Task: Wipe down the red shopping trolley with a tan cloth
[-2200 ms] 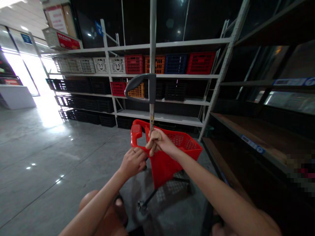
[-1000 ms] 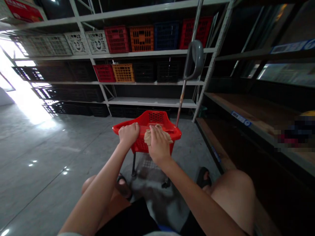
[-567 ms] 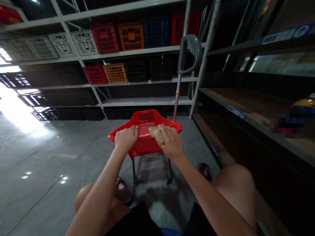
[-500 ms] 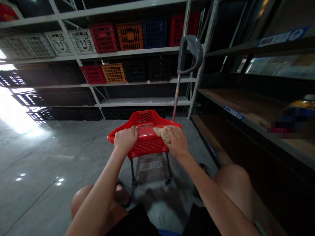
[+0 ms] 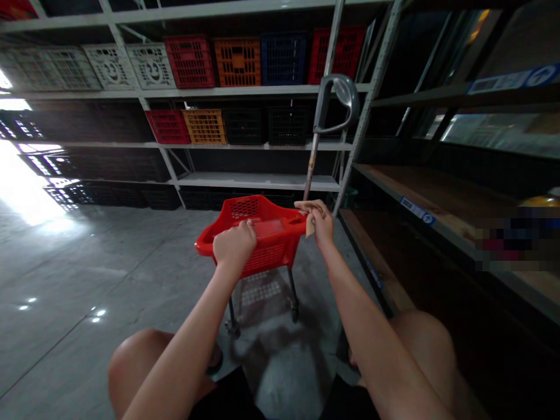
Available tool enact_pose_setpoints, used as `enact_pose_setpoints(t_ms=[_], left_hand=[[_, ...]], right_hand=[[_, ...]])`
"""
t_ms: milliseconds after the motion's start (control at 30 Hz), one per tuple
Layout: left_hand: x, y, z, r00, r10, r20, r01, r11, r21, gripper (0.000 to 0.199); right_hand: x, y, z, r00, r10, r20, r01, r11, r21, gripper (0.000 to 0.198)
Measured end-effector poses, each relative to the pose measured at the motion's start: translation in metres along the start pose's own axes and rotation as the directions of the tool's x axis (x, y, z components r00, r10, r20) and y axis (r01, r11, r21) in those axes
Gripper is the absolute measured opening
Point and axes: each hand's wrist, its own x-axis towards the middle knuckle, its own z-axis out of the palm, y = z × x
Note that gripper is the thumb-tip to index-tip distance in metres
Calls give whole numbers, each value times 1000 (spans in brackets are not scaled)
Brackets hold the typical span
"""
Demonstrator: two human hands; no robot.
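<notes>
A small red shopping cart (image 5: pixel 266 256) with a perforated plastic basket and dark legs on casters stands on the floor in front of me. My left hand (image 5: pixel 235 245) is closed around its handle bar, left of the middle. At the right end of the handle, my right hand (image 5: pixel 322 221) grips a beige cloth (image 5: pixel 310 206), which lies against the corner of the red rim. Part of the cloth hangs below my fingers. A tall metal pole with a grey loop handle (image 5: pixel 336 105) rises behind the cart's right corner.
White metal shelving (image 5: pixel 262 181) spans the back, holding red, orange, blue, white and black crates, one a blue crate (image 5: pixel 283 58). Wooden shelves (image 5: pixel 420 175) with blue-and-white labels run along my right. Grey concrete floor (image 5: pixel 109 280) extends to the left, towards bright light.
My right hand has slid the cloth rightwards along the handle to its right end. The cart has turned a little, its right side swinging up and away. My left hand still grips the handle.
</notes>
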Motion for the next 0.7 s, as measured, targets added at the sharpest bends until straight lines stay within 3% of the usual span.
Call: enact_pose_setpoints(t_ms=[67,133,267,333,400,500,600,700], left_hand=[[1,6,0,1000,-23,16,23,1000,-11,62],[1,12,-1,999,-38,32,39,999,-17,62],[5,20,-8,993,-19,112,22,1000,-21,57],[12,14,-12,968,97,232,-84,994,-65,47],[22,-1,-15,901,265,344,-214,960,-180,42],[34,-33,-16,826,388,408,-291,915,-279,45],[31,-59,-17,834,310,456,-257,950,-176,55],[20,-62,-18,864,288,413,-274,957,-95,64]], right_hand=[[-17,0,10,989,-114,-96,82,953,-290,25],[-39,-6,23,965,-257,-51,202,855,-478,26],[-74,-32,57,910,-374,178,410,752,-515,34],[-80,-46,71,885,-356,300,463,732,-500,35],[-79,-54,78,856,-315,410,496,723,-481,35],[-74,-53,69,822,-320,472,533,726,-435,40],[-61,-43,45,793,-368,485,574,719,-392,44],[-33,-33,19,834,-296,465,514,723,-462,35]])
